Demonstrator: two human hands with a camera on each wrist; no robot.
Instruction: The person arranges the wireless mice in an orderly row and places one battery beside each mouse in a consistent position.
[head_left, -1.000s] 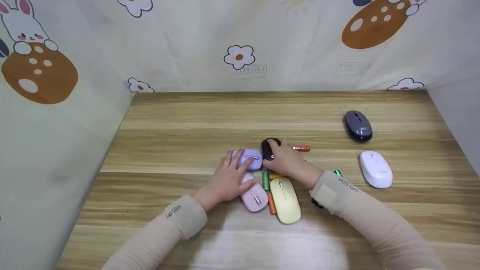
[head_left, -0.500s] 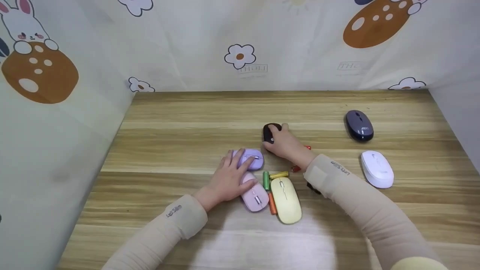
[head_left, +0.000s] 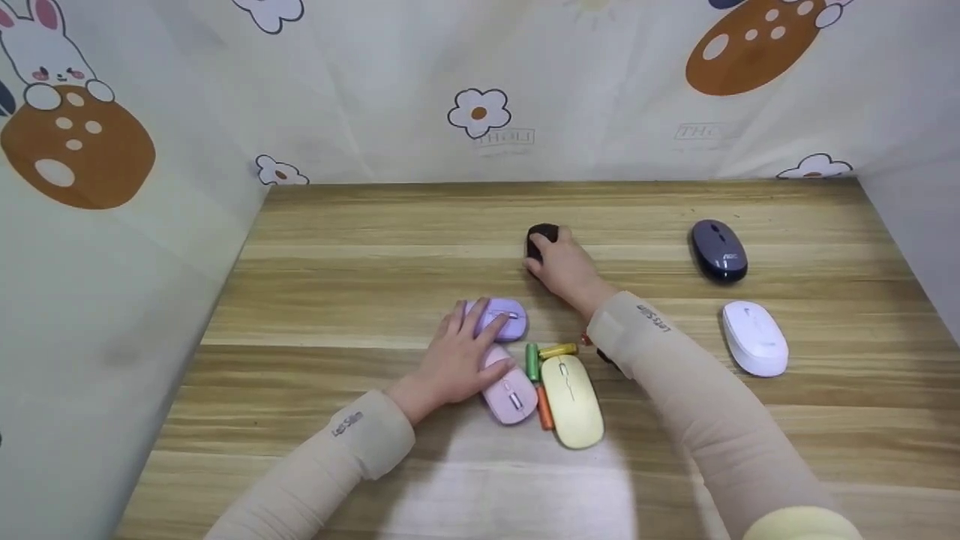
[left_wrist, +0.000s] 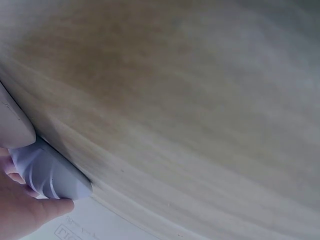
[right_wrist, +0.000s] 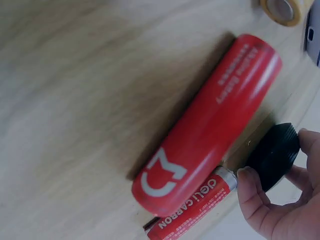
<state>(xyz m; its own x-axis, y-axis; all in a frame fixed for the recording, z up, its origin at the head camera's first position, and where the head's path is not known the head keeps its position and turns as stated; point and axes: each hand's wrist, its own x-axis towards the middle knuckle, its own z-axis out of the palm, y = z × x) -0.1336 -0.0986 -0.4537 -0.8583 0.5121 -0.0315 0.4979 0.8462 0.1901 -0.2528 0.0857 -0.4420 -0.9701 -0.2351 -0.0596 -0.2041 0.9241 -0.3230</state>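
Beyond the yellow mouse [head_left: 574, 405], our landmark, we see a pale wall [head_left: 390, 135] printed with flowers; plain stretches flank it. The wood-grain table [head_left: 360, 240] lies all around that mouse, brightly lit on its near side. To its right slants the right sleeve [head_left: 697, 397]. Well beyond it, the right hand [head_left: 566, 266] grasps the black mouse [head_left: 543, 232]; we judge that a loose grip on the curved shell could let it slip. To its left, the left hand [head_left: 454, 360] grips nothing, fingers laid across the purple mouse [head_left: 516, 324] and thumb on the pink mouse [head_left: 514, 397]; a sideways push could shove the pink one against the green battery [head_left: 532, 362] and orange battery [head_left: 545, 409] beside our landmark. Just off its far end, the gold battery [head_left: 558, 350] could roll if nudged, as could two red batteries [right_wrist: 207, 125] if the sleeve drags.
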